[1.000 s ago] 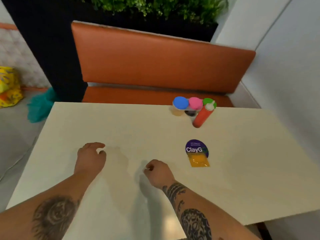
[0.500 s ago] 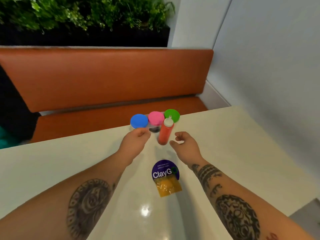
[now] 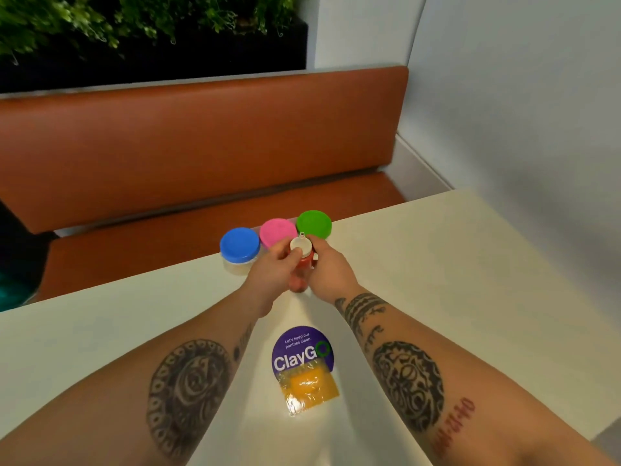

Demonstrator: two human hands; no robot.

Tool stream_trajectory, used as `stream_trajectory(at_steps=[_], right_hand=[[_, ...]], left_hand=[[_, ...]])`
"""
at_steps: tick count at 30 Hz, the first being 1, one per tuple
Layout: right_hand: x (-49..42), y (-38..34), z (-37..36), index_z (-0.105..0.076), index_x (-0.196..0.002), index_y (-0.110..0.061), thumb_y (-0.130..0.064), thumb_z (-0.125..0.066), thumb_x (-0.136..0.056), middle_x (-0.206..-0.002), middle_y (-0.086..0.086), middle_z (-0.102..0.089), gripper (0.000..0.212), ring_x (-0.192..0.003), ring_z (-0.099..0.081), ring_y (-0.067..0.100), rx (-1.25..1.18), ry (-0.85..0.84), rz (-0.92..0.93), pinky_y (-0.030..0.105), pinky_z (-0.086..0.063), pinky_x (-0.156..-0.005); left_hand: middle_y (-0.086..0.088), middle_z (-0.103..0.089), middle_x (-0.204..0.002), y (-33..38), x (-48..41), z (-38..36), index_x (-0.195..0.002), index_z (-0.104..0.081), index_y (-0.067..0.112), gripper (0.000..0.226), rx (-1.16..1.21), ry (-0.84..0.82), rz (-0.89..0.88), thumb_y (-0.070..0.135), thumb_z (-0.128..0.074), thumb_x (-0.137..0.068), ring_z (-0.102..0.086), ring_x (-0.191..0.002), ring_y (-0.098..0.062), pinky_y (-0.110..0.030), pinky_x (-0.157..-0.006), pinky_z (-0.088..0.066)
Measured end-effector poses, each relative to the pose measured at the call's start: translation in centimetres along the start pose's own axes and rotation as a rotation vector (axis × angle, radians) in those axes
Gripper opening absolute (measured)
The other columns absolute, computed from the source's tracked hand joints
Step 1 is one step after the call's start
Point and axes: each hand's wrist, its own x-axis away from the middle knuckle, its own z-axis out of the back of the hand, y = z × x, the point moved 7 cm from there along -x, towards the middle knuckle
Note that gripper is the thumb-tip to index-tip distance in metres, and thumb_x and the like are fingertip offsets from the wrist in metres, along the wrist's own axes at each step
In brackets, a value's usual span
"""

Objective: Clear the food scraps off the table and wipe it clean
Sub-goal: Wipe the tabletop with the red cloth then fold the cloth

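Observation:
A red squeeze bottle with a white nozzle cap stands near the far edge of the cream table. My left hand wraps its left side, fingers touching the cap. My right hand grips its right side. Behind it stand three small jars with a blue lid, a pink lid and a green lid. Nearer me lies a yellow packet in clear wrap, overlapping a round purple "ClayGo" sticker.
An orange-brown bench runs along the table's far side, with a dark planter of green plants above it. A pale wall closes off the right. Something teal shows at the far left edge.
Both hands have closed in from either side onto the red bottle. The view has moved closer to the jars and tilted further down.

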Motion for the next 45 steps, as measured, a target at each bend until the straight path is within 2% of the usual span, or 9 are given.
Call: stream_trajectory(at_steps=[3,5,10,18,29,35,38,41,45], right_hand=[[1.1,1.0,0.3,-0.053,-0.142,-0.027,-0.017,-0.068,-0.094,-0.127,0.0,-0.068,0.051,-0.107,-0.063,0.018,-0.031,0.018,-0.006,0.039,-0.054,-0.1],[2.1,1.8,0.8,-0.053,-0.141,-0.027,-0.018,-0.069,-0.092,-0.128,0.0,-0.068,0.052,-0.111,-0.065,0.021,-0.016,0.038,-0.008,0.043,-0.054,-0.101],[5.4,3.6,1.7,-0.051,-0.143,-0.025,-0.019,-0.072,-0.092,-0.132,-0.003,-0.065,0.056,-0.105,-0.061,0.013,-0.004,0.075,-0.067,0.03,-0.051,-0.099],[10.1,4.9,2.1,-0.054,-0.141,-0.023,-0.016,-0.073,-0.09,-0.12,-0.008,-0.063,0.055,-0.104,-0.061,0.012,-0.058,0.094,-0.1,0.032,-0.052,-0.101],[11.8,6.3,2.9,-0.056,-0.14,-0.026,-0.016,-0.075,-0.086,-0.128,-0.003,-0.067,0.057,-0.104,-0.06,0.01,-0.058,0.088,-0.129,0.025,-0.049,-0.096],[10.7,7.3,3.2,-0.054,-0.135,-0.029,-0.027,-0.084,-0.08,-0.12,-0.009,-0.063,0.062,-0.102,-0.063,0.014,0.02,-0.026,-0.15,0.027,-0.05,-0.088],[9.7,8.3,3.5,-0.051,-0.14,-0.029,-0.027,-0.089,-0.077,-0.126,-0.01,-0.06,0.074,-0.101,-0.064,0.013,0.061,-0.145,-0.167,0.027,-0.05,-0.091],[8.7,10.2,4.1,-0.038,-0.154,-0.027,-0.03,-0.087,-0.078,-0.143,-0.005,-0.056,0.09,-0.113,-0.062,0.017,0.208,-0.273,-0.213,0.033,-0.047,-0.104],[6.3,12.1,5.6,-0.042,-0.153,-0.022,-0.025,-0.07,-0.094,-0.143,-0.001,-0.057,0.065,-0.126,-0.056,0.019,0.382,-0.307,-0.239,0.028,-0.039,-0.108]], left_hand=[[0.005,-0.061,-0.127,-0.3,0.6,-0.6,-0.147,-0.048,0.036,0.042,-0.071,-0.026,-0.059,0.034,-0.052,-0.106,-0.058,-0.113,-0.016,-0.042,-0.103,-0.05],[0.004,-0.061,-0.135,-0.5,1.2,-1.2,-0.147,-0.048,0.037,0.043,-0.14,-0.059,-0.079,0.039,-0.053,-0.105,-0.058,-0.118,-0.018,-0.045,-0.105,-0.05],[0.003,-0.058,-0.143,-1.0,3.7,-3.1,-0.152,-0.044,0.033,0.049,-0.264,-0.152,-0.087,0.043,-0.052,-0.104,-0.059,-0.125,-0.021,-0.047,-0.108,-0.049],[0.002,-0.069,-0.128,-1.4,7.2,-4.3,-0.142,-0.056,0.03,0.044,-0.355,-0.211,-0.13,0.045,-0.059,-0.1,-0.068,-0.107,-0.02,-0.046,-0.1,-0.054],[0.0,-0.068,-0.128,-1.7,7.7,-5.9,-0.134,-0.055,0.029,0.037,-0.416,-0.248,-0.103,0.042,-0.06,-0.1,-0.067,-0.109,-0.019,-0.038,-0.097,-0.054],[0.011,-0.065,-0.108,-1.9,6.8,-5.9,-0.117,-0.053,0.033,0.024,-0.392,-0.347,-0.019,0.038,-0.066,-0.098,-0.067,-0.094,-0.011,-0.031,-0.085,-0.057],[0.011,-0.068,-0.112,-1.7,5.8,-5.4,-0.117,-0.06,0.032,0.026,-0.43,-0.367,-0.016,0.035,-0.071,-0.094,-0.067,-0.098,-0.012,-0.035,-0.09,-0.057],[0.006,-0.066,-0.126,-1.5,4.6,-4.5,-0.13,-0.064,0.026,0.036,-0.395,-0.325,-0.012,0.032,-0.068,-0.095,-0.063,-0.11,-0.014,-0.037,-0.098,-0.053],[0.005,-0.069,-0.117,-1.1,2.2,-1.5,-0.124,-0.067,0.023,0.025,-0.377,-0.078,-0.064,0.028,-0.059,-0.101,-0.064,-0.106,-0.015,-0.038,-0.097,-0.054]])
